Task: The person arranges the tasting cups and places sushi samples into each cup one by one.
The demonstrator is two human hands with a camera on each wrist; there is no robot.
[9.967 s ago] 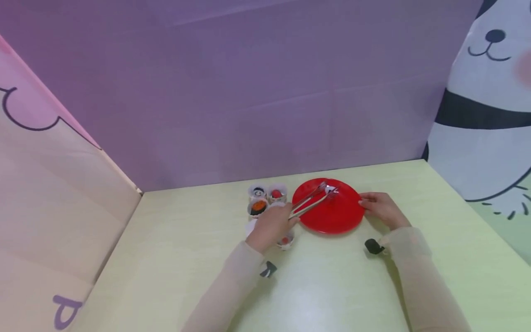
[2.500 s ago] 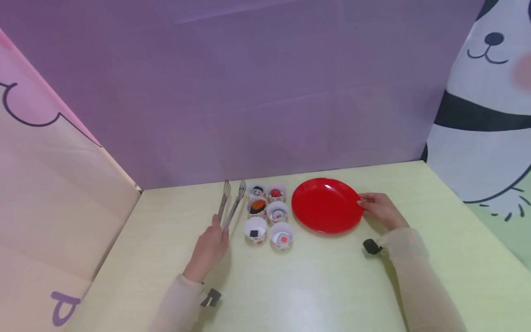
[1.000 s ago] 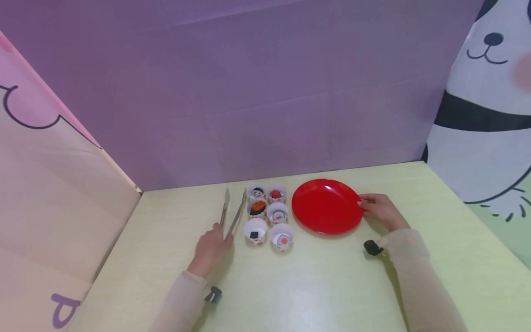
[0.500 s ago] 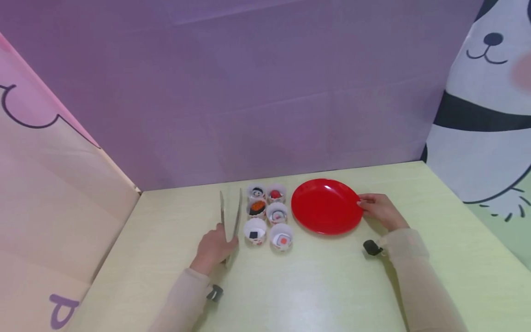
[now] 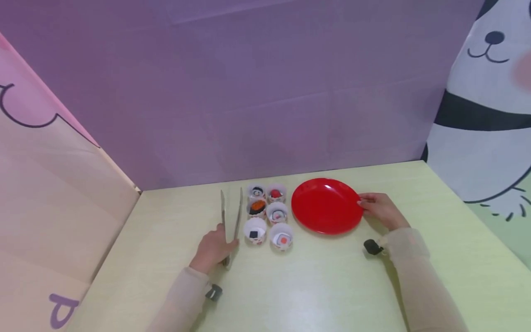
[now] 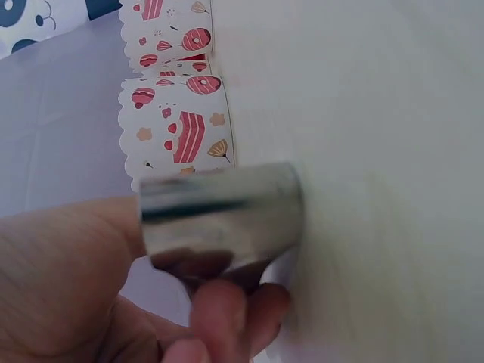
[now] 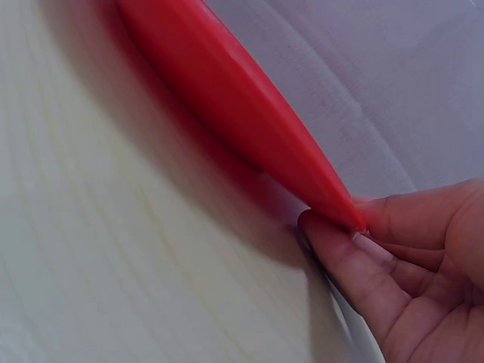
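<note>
Metal tongs (image 6: 227,208) rest on edge on the table, their two arms spread and pointing away. My left hand (image 5: 213,248) holds them near the bent end, thumb on the cup side and fingers on the other. The fork-like tips are seen edge-on. In the left wrist view the curved metal bend hides part of the fingers. My right hand (image 5: 382,212) pinches the right rim of a round red plate (image 5: 325,207), thumb above and fingers below. That rim looks raised over the table in the right wrist view. Nothing lies on the plate.
Several paper cups with sushi-like pieces stand in two columns between tongs and plate. They include one with an orange-topped piece (image 5: 258,206), one with a red piece (image 5: 275,194) and a front one (image 5: 281,238). A purple backdrop (image 5: 249,92) rises behind the table (image 5: 307,286).
Ten seconds ago the tongs were over the plate around a small piece. The left hand has since moved left beside the cups, then turned the tongs on edge and drawn them nearer. The right hand stayed.
</note>
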